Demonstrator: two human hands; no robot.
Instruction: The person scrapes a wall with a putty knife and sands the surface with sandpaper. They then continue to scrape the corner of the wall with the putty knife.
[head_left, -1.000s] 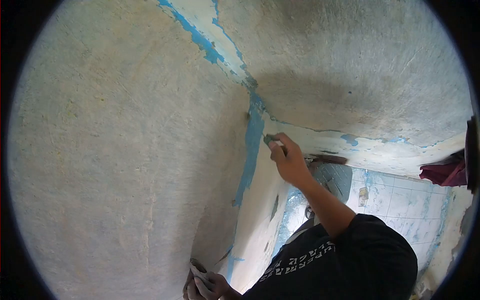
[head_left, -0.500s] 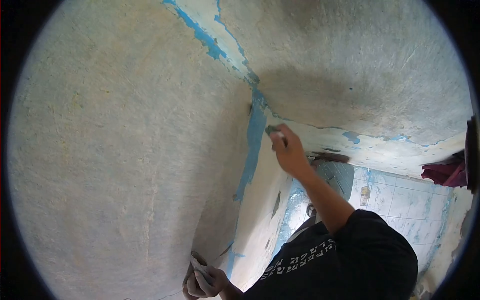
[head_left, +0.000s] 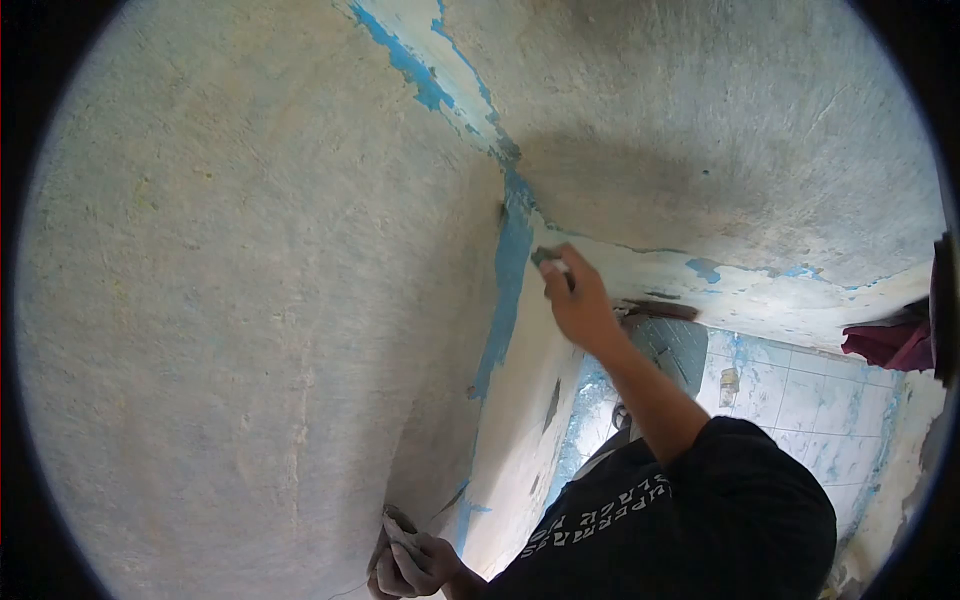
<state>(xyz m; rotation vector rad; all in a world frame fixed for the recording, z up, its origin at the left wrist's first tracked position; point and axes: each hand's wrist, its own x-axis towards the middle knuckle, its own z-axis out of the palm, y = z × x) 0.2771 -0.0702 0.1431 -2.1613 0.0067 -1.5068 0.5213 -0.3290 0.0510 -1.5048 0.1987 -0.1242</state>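
Note:
My right hand (head_left: pixel 580 305) is closed around a small dark-green piece with a pale part (head_left: pixel 543 257), which sticks out past the fingertips. Its end is close to the wall corner, beside a strip of blue paint (head_left: pixel 511 262). At the bottom of the view, my left hand (head_left: pixel 412 568) is dusty and closed on a grey, dust-covered flat piece (head_left: pixel 398 524). That piece overlaps the rough grey wall (head_left: pixel 230 350); its kind cannot be made out.
Blue and cream paint patches (head_left: pixel 405 65) run along the corner above. Below lies a white tiled floor (head_left: pixel 790 395) with blue flakes, a small container (head_left: pixel 729 387) and a grey panel (head_left: pixel 672 352). Maroon cloth (head_left: pixel 890 345) hangs at the right. My black shirt (head_left: pixel 690 520) fills the lower right.
The view has shifted very slightly. Both hands keep nearly the same places and grips, the right one beside the corner and the left one low by the wall.

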